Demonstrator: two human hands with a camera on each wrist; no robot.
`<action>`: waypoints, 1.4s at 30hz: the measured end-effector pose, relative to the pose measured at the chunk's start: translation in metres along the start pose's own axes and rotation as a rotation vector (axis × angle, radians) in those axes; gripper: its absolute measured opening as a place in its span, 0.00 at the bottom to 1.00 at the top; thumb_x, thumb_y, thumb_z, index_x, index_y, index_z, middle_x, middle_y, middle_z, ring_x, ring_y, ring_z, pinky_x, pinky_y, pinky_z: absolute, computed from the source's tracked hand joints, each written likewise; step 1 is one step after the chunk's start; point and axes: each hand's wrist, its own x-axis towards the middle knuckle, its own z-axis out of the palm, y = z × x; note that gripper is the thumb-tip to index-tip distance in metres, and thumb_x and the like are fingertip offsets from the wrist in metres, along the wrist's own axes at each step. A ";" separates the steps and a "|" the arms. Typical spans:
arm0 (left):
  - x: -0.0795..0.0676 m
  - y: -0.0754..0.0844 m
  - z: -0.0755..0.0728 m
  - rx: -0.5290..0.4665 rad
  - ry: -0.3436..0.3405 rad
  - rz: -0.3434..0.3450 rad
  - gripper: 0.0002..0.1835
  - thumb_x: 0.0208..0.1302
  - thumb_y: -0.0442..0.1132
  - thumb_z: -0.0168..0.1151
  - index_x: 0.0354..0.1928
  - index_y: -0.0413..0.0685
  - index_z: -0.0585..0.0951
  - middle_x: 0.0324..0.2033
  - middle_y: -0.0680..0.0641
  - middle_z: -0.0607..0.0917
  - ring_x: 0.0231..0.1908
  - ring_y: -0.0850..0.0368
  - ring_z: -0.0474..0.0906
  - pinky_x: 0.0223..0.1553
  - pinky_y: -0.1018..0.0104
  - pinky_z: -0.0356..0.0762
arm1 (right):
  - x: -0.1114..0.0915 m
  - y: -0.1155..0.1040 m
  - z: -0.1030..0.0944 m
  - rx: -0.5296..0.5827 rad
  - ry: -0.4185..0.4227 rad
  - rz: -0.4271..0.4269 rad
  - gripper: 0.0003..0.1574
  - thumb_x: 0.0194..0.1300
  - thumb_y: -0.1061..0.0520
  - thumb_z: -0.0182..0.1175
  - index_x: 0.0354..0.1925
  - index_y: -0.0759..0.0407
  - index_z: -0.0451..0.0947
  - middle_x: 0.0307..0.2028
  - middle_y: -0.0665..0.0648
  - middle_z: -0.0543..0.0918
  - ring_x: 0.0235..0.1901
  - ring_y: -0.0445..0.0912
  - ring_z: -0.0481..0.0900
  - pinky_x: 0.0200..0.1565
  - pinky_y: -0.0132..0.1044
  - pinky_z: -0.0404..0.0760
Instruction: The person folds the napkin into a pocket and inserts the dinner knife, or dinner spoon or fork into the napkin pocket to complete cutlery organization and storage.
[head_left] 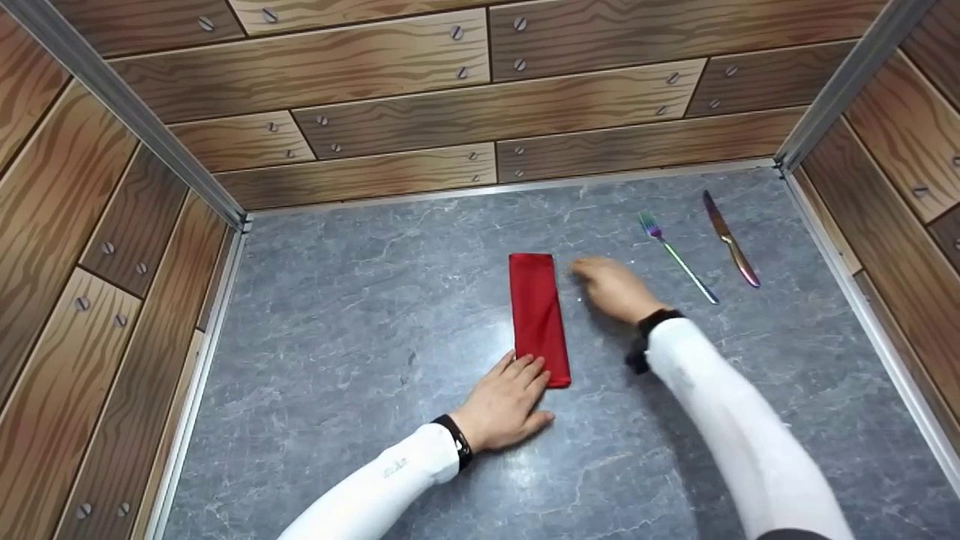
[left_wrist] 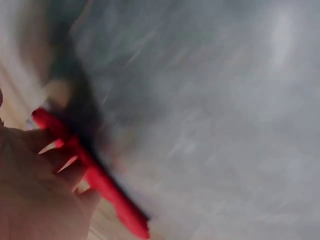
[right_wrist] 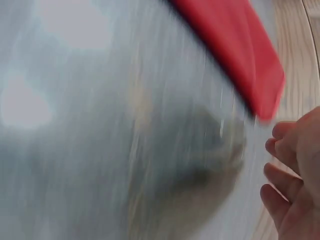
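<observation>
A long, narrow strip of folded red cloth (head_left: pixel 536 307) lies on the grey marbled surface in the head view. My left hand (head_left: pixel 504 403) rests at its near end, the straight fingers spread over the cloth and the thumb out to the side. In the left wrist view those fingers (left_wrist: pixel 65 162) lie along the cloth's edge (left_wrist: pixel 111 192). My right hand (head_left: pixel 615 290) hovers just right of the cloth's far end. Its fingers (right_wrist: pixel 282 182) are loosely bent and hold nothing, close to a corner of the cloth (right_wrist: pixel 245 55) in the right wrist view.
To the right of my right hand lie an iridescent fork (head_left: pixel 684 262) and a matching table knife (head_left: pixel 727 238), apart from each other. Wood-patterned panels (head_left: pixel 390 112) wall the surface at the back and both sides, with metal strips (head_left: pixel 191 360) along the edges.
</observation>
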 end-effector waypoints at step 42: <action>0.121 0.068 -0.004 0.050 -0.139 0.040 0.40 0.78 0.70 0.27 0.83 0.58 0.51 0.83 0.53 0.51 0.83 0.58 0.46 0.83 0.61 0.47 | -0.048 0.088 -0.033 -0.193 0.268 0.533 0.14 0.71 0.57 0.62 0.44 0.68 0.86 0.42 0.70 0.83 0.43 0.68 0.82 0.41 0.65 0.80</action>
